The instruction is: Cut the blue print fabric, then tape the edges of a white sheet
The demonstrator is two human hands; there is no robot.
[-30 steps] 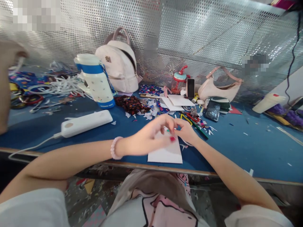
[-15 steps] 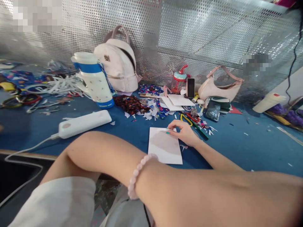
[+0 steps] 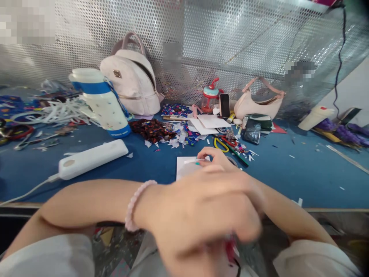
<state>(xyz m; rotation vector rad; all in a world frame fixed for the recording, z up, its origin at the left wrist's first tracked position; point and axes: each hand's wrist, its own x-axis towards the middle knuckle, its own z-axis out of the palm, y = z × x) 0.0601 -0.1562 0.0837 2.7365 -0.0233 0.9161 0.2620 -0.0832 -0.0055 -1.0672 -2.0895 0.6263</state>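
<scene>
My left hand (image 3: 201, 211), with a pink bead bracelet on its wrist, is close to the camera and crosses in front of my right forearm. Motion smears its fingers, and whether they hold anything is unclear. Beyond it, my right hand (image 3: 216, 158) rests at the white paper (image 3: 181, 169) on the blue table. Its teal-nailed fingertips are pinched together on a thin pale strip (image 3: 190, 161) near the paper's top edge. Most of the paper is hidden behind my left hand. Part of a grey ring-shaped thing (image 3: 233, 161) shows just right of my right hand.
Yellow-handled scissors (image 3: 221, 145) and paper scraps (image 3: 181, 134) lie behind my hands. A bottle (image 3: 105, 104), a white backpack (image 3: 135, 84), a phone (image 3: 225, 105) and a pink handbag (image 3: 259, 104) stand farther back. A white corded device (image 3: 95, 157) lies at left.
My left hand has swung back from the far right of the view to the middle, now covering most of the paper. The right hand stays at the paper's top edge; the view has shifted slightly.
</scene>
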